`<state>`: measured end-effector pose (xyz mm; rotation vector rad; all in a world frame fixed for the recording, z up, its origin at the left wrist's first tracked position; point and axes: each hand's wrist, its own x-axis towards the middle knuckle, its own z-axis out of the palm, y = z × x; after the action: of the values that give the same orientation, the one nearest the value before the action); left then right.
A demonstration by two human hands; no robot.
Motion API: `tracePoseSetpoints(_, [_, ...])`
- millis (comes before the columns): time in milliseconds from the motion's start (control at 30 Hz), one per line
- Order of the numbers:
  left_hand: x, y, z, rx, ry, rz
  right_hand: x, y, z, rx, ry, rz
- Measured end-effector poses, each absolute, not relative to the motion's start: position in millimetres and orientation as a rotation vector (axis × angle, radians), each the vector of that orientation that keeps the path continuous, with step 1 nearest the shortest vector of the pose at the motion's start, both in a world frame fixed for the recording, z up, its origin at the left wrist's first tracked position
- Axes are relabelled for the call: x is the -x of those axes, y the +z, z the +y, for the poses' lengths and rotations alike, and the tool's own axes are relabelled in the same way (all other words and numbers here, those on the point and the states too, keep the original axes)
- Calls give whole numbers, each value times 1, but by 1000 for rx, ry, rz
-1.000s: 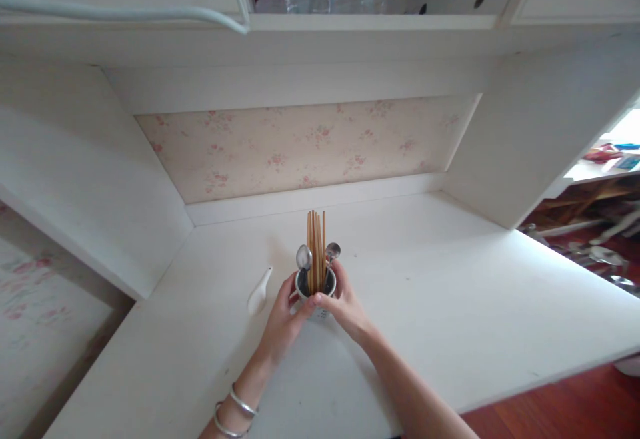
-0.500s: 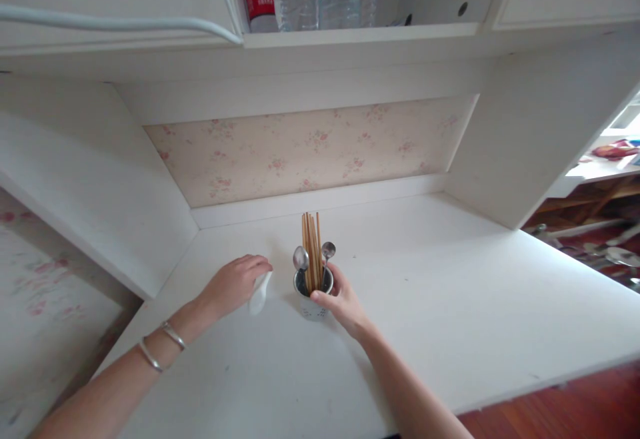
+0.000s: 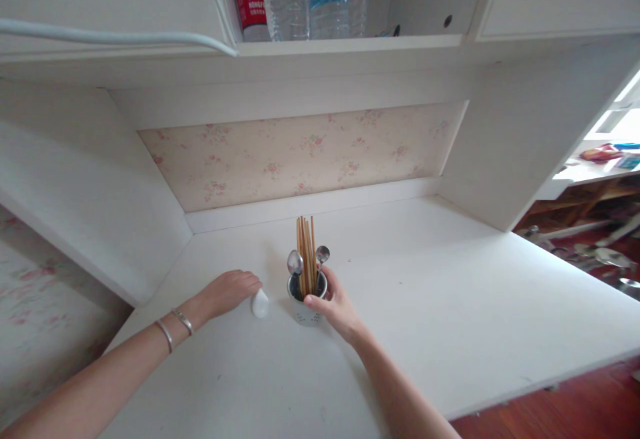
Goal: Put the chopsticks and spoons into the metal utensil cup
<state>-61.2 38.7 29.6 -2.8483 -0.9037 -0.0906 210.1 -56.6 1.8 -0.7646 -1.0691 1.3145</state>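
Note:
My left hand, with two silver bangles on its wrist, is closed on a white soup spoon. The spoon's bowl points toward me, low over the white tabletop, left of a utensil holder. My right hand wraps the right side of this white perforated utensil holder, thumb at the front rim and fingers behind. Several wooden chopsticks stand upright in the holder. Two metal spoons lean out of it, one metal spoon at the left and a smaller metal spoon at the right.
The white tabletop lies under a cabinet shelf holding several plastic bottles. Side panels rise left and right, and a floral back panel stands behind. A white cable crosses the upper left.
My left hand has lowered slightly, and the soup spoon has turned so that less of its handle shows. My right hand keeps hold of the holder. The whole view has shifted a little.

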Motion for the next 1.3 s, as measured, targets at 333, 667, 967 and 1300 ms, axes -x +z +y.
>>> tracePoseSetpoints(333, [44, 51, 14, 2616, -960, -1635, -210, 2, -56, 762, 1298, -1087])
tracePoseSetpoints(667, [-39, 101, -24, 2676, -1480, -1911, -208, -2, -55, 755, 1254, -1083])
tracePoseSetpoints(967, [-65, 62, -33, 2587, -1253, -1689, -209, 1, -55, 781, 1231, -1132])
tracePoseSetpoints(1300, [-59, 54, -37, 2567, -1157, -1768, -209, 3, -57, 764, 1245, -1167])
